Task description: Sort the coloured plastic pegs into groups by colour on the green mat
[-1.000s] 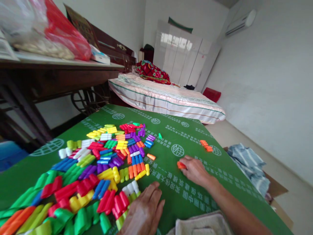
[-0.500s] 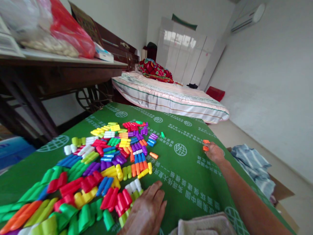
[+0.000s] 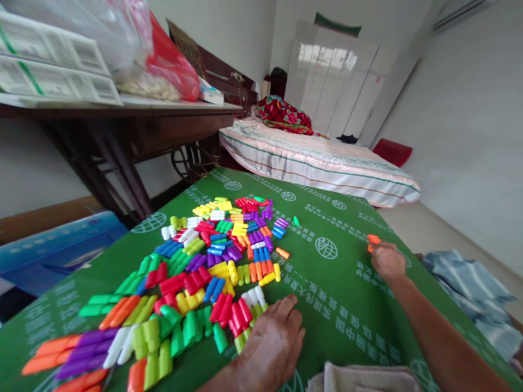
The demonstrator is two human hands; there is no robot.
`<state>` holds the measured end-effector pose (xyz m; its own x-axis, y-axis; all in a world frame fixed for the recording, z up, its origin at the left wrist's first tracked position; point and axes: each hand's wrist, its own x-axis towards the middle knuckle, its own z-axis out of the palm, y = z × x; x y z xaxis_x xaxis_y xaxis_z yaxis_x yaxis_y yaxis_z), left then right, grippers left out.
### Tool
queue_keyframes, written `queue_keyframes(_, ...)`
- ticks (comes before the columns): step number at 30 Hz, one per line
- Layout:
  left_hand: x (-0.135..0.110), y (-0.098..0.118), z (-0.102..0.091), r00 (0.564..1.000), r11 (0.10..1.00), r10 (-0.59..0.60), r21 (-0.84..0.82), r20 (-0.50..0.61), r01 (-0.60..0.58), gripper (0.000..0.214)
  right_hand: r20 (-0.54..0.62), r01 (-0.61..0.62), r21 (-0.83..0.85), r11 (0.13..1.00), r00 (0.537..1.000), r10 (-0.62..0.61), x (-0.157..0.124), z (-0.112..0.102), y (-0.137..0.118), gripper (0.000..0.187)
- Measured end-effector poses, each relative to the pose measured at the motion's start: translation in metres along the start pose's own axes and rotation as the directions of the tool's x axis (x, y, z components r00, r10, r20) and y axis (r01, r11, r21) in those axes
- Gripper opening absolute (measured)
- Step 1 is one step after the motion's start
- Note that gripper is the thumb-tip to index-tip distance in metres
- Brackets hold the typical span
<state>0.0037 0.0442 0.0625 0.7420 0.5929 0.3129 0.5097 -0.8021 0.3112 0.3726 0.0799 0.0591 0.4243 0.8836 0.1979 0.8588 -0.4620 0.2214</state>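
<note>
A green printed cloth covers the table in front of me. Across its left half lies a wide spread of coloured plastic blocks, red, green, yellow, blue, purple, orange and white. My left hand rests flat on the cloth at the near edge of that spread, fingers stretched out, touching a few green and red pieces. My right hand is reached out to the cloth's right side, fingers curled over a small group of orange blocks. One orange block and one green block lie apart from the pile.
A dark wooden table with a red bag and white trays stands at left. Behind the cloth is a bed with striped bedding. A folded towel lies at the near edge, blue-striped cloth on the floor at right.
My right hand carried an orange block from the cloth's middle out to the orange group at right. The camera swung left, showing more of the pile. My left hand stayed put.
</note>
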Motion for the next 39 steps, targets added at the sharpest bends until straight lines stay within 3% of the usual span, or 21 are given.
queue_keyframes(5, -0.001, 0.002, 0.001, 0.999, 0.999, 0.003, 0.037, 0.049, -0.004, 0.018, -0.035, 0.054, 0.042, 0.998, 0.998, -0.053, -0.007, -0.004, -0.019, 0.023)
queue_keyframes(10, -0.004, 0.003, 0.002, 0.992, 0.988, 0.085, 0.117, 0.089, -0.096, 0.018, -0.008, 0.22, 0.156, 0.963, 0.975, -0.221, -0.027, -0.025, -0.069, 0.023)
queue_keyframes(18, -0.008, 0.01, -0.004, 0.966, 0.941, 0.188, 0.25, 0.175, -0.228, 0.024, 0.011, 0.423, 0.462, 0.78, 0.876, -0.482, -0.07, -0.079, -0.149, 0.022)
queue_keyframes(22, -0.013, 0.016, 0.003, 0.961, 0.909, 0.232, 0.319, 0.15, -0.269, 0.027, -0.033, 0.422, 0.564, 0.71, 0.87, -0.491, -0.084, -0.091, -0.174, 0.02)
queue_keyframes(27, -0.02, 0.025, 0.004, 0.944, 0.888, 0.29, 0.323, 0.157, -0.327, 0.029, -0.067, 0.393, 0.67, 0.63, 0.877, -0.477, -0.103, -0.091, -0.188, 0.017)
queue_keyframes(33, -0.025, 0.033, -0.002, 0.888, 0.856, 0.427, 0.238, 0.171, -0.458, 0.024, -0.097, 0.35, 0.758, 0.551, 0.895, -0.435, -0.124, -0.088, -0.183, 0.017)
queue_keyframes(39, -0.027, 0.032, 0.001, 0.875, 0.845, 0.465, 0.229, 0.136, -0.484, 0.028, -0.017, 0.338, 0.737, 0.586, 0.875, -0.483, -0.147, -0.104, -0.188, 0.019)
